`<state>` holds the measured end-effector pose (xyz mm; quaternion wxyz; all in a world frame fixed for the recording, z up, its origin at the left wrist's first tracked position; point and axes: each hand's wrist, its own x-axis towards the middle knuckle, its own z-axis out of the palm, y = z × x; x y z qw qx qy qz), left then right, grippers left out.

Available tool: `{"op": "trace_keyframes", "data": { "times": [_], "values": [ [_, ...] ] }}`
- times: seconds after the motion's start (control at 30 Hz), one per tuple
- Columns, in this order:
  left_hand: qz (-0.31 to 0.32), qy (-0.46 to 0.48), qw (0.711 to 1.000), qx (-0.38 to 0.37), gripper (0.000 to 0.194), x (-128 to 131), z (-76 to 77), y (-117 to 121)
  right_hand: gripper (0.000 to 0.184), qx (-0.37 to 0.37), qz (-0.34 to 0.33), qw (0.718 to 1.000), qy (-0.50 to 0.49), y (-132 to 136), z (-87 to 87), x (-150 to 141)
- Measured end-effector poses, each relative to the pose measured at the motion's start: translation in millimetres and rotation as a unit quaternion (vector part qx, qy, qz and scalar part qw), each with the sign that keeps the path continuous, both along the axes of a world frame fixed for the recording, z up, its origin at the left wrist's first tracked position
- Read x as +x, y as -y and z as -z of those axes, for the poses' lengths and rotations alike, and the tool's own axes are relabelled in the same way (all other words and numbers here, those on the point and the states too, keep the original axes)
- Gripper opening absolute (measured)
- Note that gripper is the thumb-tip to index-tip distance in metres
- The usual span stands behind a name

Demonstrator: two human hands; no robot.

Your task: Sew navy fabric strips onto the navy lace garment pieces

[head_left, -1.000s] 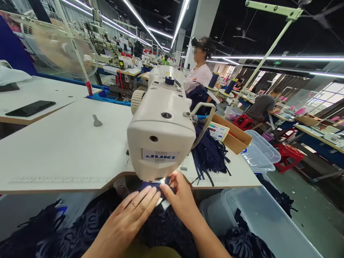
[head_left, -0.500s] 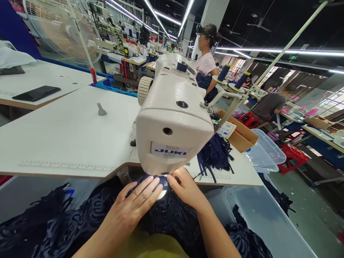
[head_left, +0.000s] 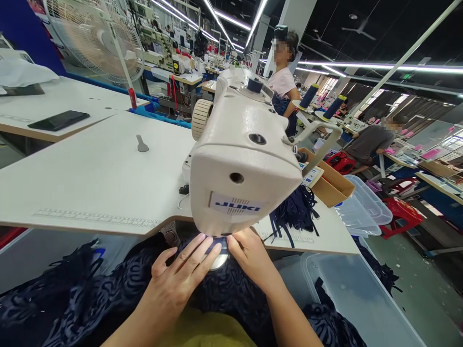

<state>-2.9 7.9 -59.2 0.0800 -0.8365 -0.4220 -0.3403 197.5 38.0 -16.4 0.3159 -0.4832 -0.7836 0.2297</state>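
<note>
Two bare hands meet at the front of one white sewing machine (head_left: 238,164) on a busy workshop floor. The left hand (head_left: 177,279) lies palm down, fingers outstretched over navy fabric (head_left: 235,289), apparently to press it flat at the table's edge. The right hand (head_left: 249,250) sits just across from it, thumb and fingers drawn in, seemingly to steady the cloth from the other side; its fingertips are partly hidden near the machine head, so whether they pinch the fabric cannot be told. The patterned fabric runs up under the machine head and hangs below the tabletop (head_left: 101,173), with one shiny rounded plate (head_left: 219,262) showing between the hands.

One heap of navy strips (head_left: 296,212) rests to the machine's right, likely placed there for easy reach, near one cardboard box (head_left: 334,180). One grey metal piece (head_left: 142,144) lies to the left, and one black phone (head_left: 59,120) lies on the adjoining table, both well apart from the hands. Two cones of navy thread (head_left: 309,95) stand beyond the machine, presumably to supply it. Two co-workers show clearly: one standing in a pink top (head_left: 284,82), one seated in grey (head_left: 374,142).
</note>
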Motion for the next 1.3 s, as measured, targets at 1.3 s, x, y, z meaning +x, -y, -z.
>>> {"op": "trace_keyframes", "data": {
  "times": [1.3],
  "values": [
    [-0.062, -0.001, 0.997, 0.054, 0.047, 16, -10.0, 6, 0.025, -0.029, 0.034, 0.998, -0.039, -10, 7.5, -3]
  ]
}}
